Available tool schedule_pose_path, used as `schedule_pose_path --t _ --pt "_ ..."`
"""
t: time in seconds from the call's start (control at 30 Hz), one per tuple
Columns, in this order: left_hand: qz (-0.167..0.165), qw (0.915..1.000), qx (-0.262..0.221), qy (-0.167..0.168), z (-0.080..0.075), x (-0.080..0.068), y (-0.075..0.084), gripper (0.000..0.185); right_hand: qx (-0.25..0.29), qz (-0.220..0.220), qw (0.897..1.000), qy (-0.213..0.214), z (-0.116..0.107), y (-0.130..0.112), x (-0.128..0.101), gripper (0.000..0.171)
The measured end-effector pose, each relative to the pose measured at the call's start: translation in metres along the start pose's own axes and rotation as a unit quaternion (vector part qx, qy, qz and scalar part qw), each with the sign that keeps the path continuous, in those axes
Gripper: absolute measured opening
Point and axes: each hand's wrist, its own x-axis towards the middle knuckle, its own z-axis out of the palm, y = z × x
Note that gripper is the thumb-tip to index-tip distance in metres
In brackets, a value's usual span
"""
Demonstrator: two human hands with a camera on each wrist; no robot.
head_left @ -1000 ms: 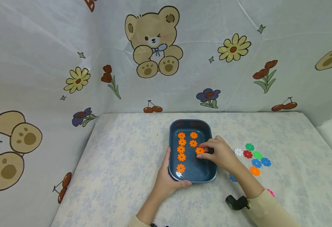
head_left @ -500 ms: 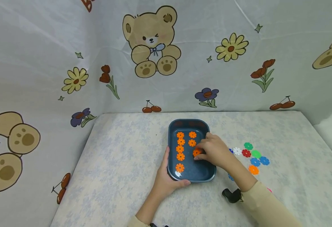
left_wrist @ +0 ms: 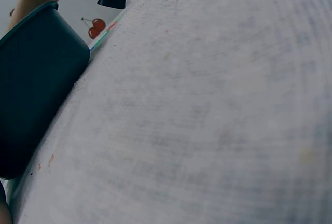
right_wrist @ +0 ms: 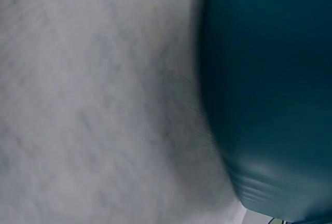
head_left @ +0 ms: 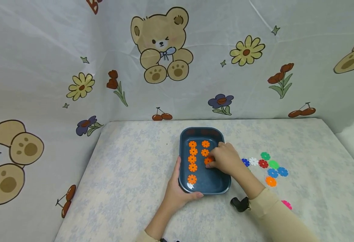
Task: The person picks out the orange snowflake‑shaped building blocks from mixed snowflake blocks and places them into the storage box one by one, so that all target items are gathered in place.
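On cloth (head_left: 128,161), gripping tray (head_left: 213,183) with left hand (head_left: 177,191), seemingly column-aligning disc (head_left: 207,160) pinched in right hand (head_left: 226,158), likely needing release next.

No legible text or numbers

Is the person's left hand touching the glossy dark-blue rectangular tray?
Touching. The head view shows the left hand holding the dark-blue tray around its near-left corner, thumb against the near rim.
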Motion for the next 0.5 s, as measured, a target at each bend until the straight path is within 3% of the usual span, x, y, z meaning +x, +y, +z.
schedule_pose_path --t 0.5 --pt "-0.006 1.0 -0.006 0.0 0.0 -0.001 0.003 0.128 -0.024 0.016 0.999 0.044 0.012 -0.003 0.005 0.041"
